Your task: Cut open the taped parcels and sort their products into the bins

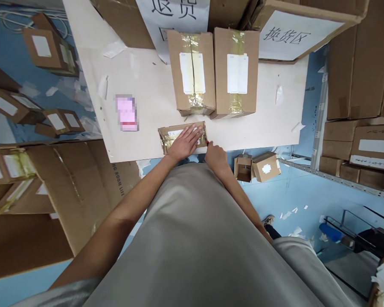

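Note:
A small flat cardboard box with clear tape and a white label lies at the table's front edge. My left hand rests flat across its top, fingers stretched out and pressing on it. At the box's right end, my right hand is closed in a fist around a small red tool, of which only a bit shows against the box's edge. Just behind the small box stand two larger taped boxes, a left one and a right one, both with white labels.
At the table's back are open cartons with Chinese signs, one on the right. A blurred pink item lies left. Opened small boxes sit below the front edge. A large carton stands left; shelved boxes stand right.

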`<state>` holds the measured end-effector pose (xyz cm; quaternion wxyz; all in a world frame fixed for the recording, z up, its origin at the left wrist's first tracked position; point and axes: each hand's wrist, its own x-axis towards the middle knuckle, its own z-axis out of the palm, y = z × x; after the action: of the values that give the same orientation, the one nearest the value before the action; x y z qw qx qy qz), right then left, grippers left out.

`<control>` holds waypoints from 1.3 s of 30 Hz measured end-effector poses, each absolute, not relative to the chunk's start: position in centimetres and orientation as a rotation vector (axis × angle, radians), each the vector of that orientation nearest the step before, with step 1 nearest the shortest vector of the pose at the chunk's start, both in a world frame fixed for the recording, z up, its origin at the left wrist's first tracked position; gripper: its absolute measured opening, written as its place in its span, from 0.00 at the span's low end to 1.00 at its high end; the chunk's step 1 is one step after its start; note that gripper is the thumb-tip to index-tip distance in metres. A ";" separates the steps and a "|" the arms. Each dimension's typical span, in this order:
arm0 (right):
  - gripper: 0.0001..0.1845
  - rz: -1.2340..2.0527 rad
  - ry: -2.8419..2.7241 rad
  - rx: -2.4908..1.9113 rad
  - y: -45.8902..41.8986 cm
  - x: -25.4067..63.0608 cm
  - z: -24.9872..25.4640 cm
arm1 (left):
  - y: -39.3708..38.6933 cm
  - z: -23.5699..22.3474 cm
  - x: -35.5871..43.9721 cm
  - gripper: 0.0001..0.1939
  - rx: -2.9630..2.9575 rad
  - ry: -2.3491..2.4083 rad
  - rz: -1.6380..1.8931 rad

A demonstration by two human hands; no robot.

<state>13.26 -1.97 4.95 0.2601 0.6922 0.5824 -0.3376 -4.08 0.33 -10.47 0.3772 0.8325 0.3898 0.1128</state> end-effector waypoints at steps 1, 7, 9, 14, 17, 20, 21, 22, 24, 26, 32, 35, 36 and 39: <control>0.32 -0.918 1.567 1.860 -2.2 13.3 5.2 | 0.3 -10.5 -3.9 0.36 2.131 0.992 0.294; 0.32 -0.886 1.562 1.801 -3.1 13.7 8.0 | -0.2 -9.1 -3.9 0.33 2.116 1.067 0.326; 0.32 -0.841 1.629 1.773 -2.9 14.1 9.1 | -0.8 -8.3 -5.6 0.33 2.081 1.191 0.383; 0.26 -0.790 1.978 1.564 -0.6 13.6 8.7 | -2.7 -7.7 -13.0 0.31 1.875 1.603 0.504; 0.27 -0.696 2.096 1.403 1.1 11.9 6.8 | -3.3 -8.1 -15.5 0.28 1.761 1.626 0.497; 0.26 -0.623 2.177 1.241 2.3 10.2 5.3 | -3.5 -8.4 -15.7 0.26 1.655 1.610 0.520; 0.26 -0.603 2.200 1.195 2.6 9.7 4.9 | -3.5 -8.5 -15.4 0.26 1.623 1.610 0.533; 0.25 -0.584 2.217 1.157 2.8 9.4 4.6 | -3.6 -8.5 -15.1 0.26 1.596 1.611 0.547; 0.25 -0.553 2.236 1.104 3.2 8.9 4.1 | -3.6 -8.6 -14.4 0.24 1.550 1.616 0.566; 0.24 -0.533 2.241 1.077 3.6 8.6 3.9 | -3.7 -8.8 -13.9 0.22 1.507 1.630 0.582; 0.25 -0.538 2.240 1.050 4.5 8.0 4.5 | -3.6 -9.3 -12.9 0.22 1.362 1.665 0.648; 0.25 -0.517 2.243 1.033 4.8 7.9 5.1 | -3.5 -9.5 -12.6 0.22 1.313 1.669 0.673; 0.26 -0.509 2.247 1.024 4.9 7.9 5.2 | -3.4 -9.5 -12.5 0.21 1.300 1.672 0.681; 0.26 -0.500 2.264 0.982 5.3 7.7 4.9 | -3.3 -9.7 -12.3 0.21 1.272 1.690 0.693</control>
<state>7.73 5.31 4.86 0.3065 0.3713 0.8558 -0.1891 -12.27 -3.34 -9.69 0.4418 0.5127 0.6811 0.2793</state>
